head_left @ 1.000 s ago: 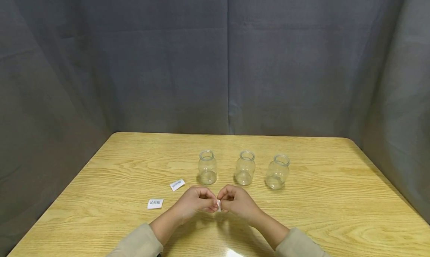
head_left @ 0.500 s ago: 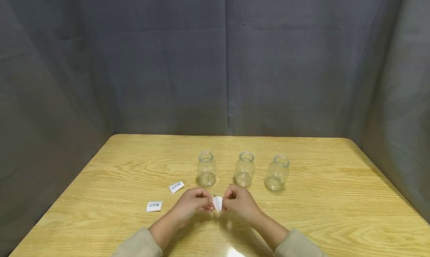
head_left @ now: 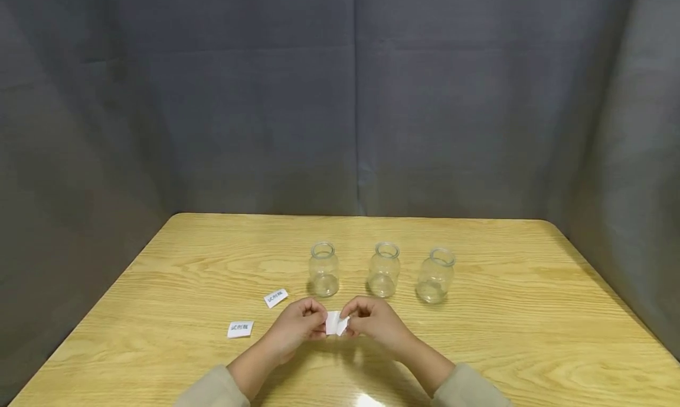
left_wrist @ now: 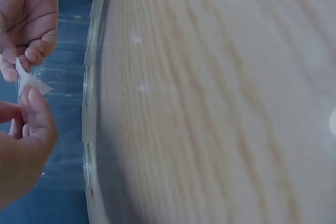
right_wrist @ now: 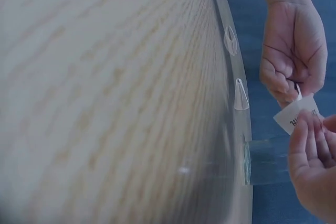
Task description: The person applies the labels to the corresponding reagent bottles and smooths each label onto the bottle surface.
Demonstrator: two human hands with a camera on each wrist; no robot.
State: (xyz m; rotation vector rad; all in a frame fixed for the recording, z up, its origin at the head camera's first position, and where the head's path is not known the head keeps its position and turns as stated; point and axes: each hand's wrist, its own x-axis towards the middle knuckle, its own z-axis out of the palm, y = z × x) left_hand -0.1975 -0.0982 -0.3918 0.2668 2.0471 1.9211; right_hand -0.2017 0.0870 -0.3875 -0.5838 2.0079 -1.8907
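Note:
Between my two hands a small white paper label (head_left: 332, 322) is held up over the front middle of the table, creased into two flaps. My left hand (head_left: 298, 329) pinches its left edge between thumb and fingers. The right flap is pinched by my right hand (head_left: 378, 325). Dark printed characters show on the label's outer face (right_wrist: 297, 113) in the right wrist view. In the left wrist view the paper (left_wrist: 34, 83) stands as a thin folded sheet between both sets of fingertips.
Three lidless glass jars stand in a row behind my hands: left jar (head_left: 324, 270), middle jar (head_left: 384, 270), right jar (head_left: 435, 276). Two folded labels with printed characters, one nearer (head_left: 241, 329) and one farther (head_left: 276, 298), lie left on the wooden table (head_left: 159, 312). Grey curtains (head_left: 255, 100) surround it.
The paper label was a narrow strip hidden mostly by fingertips; its flaps are now spread apart and more of it shows. My left hand has shifted slightly left, away from the right.

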